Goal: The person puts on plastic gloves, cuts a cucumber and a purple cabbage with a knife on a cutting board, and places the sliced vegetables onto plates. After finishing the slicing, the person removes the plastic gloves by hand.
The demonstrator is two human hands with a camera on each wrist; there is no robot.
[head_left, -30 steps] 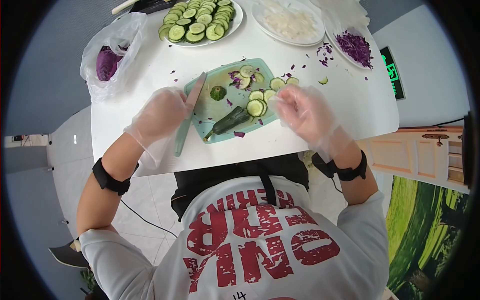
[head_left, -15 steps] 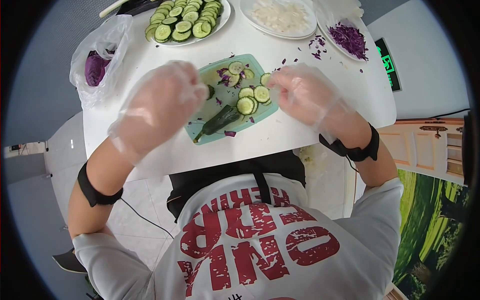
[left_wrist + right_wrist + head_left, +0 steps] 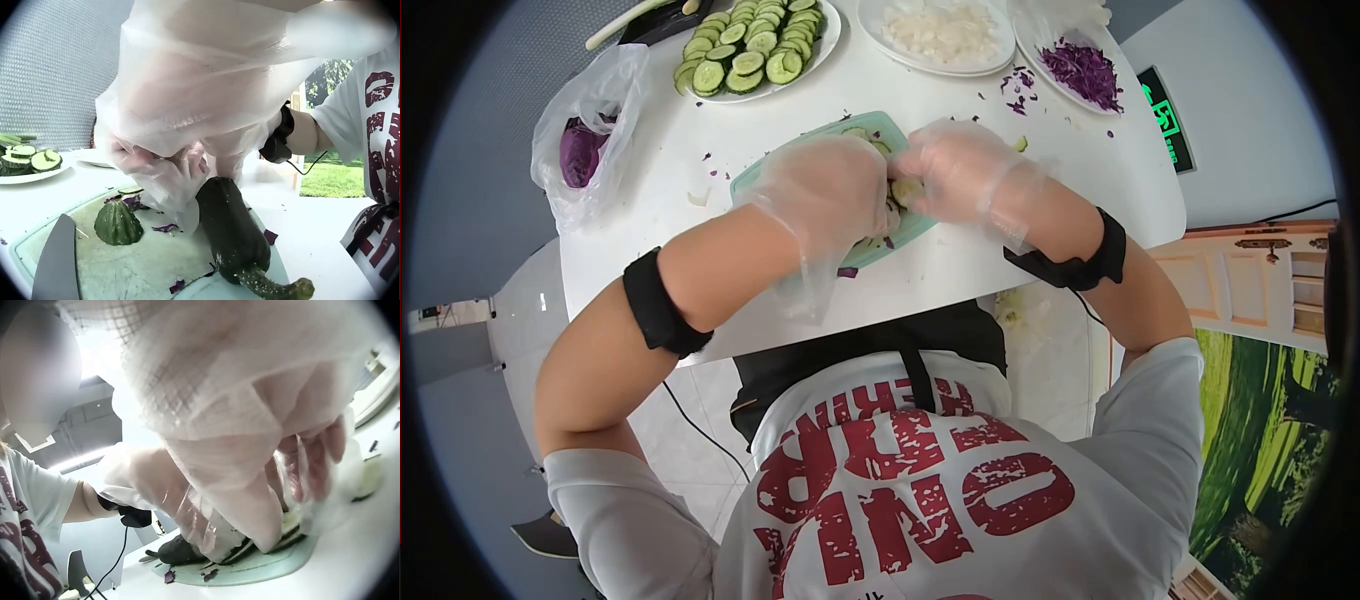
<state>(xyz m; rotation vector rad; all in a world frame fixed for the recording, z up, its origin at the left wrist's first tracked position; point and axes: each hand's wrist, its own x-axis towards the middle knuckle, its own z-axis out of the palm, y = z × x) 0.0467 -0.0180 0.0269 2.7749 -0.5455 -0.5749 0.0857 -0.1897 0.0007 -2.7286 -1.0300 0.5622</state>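
Both hands wear clear plastic gloves and meet over the green cutting board (image 3: 745,184). My left hand (image 3: 830,185) curls its fingers at the cucumber slices from the left, largely hiding them in the head view. From the right, my right hand (image 3: 965,175) grips slices (image 3: 906,192); the right wrist view shows slices (image 3: 290,526) under its fingers. Beside the left fingers lies the dark cucumber end piece (image 3: 231,231), its stem pointing away from them. A ridged cucumber tip (image 3: 119,222) and a knife blade (image 3: 57,262) are left of it on the board.
Sliced cucumbers fill a plate (image 3: 825,50) at the back. Stacked plates (image 3: 1000,62) hold pale pieces, beside shredded purple cabbage (image 3: 1082,76). A cabbage piece (image 3: 582,152) sits in a plastic bag (image 3: 625,95) at the left. Purple scraps lie scattered on the white table (image 3: 670,250).
My left hand put down the knife, then moved right across the board to the slices. My right hand moved left to meet it. The head view has shifted slightly.
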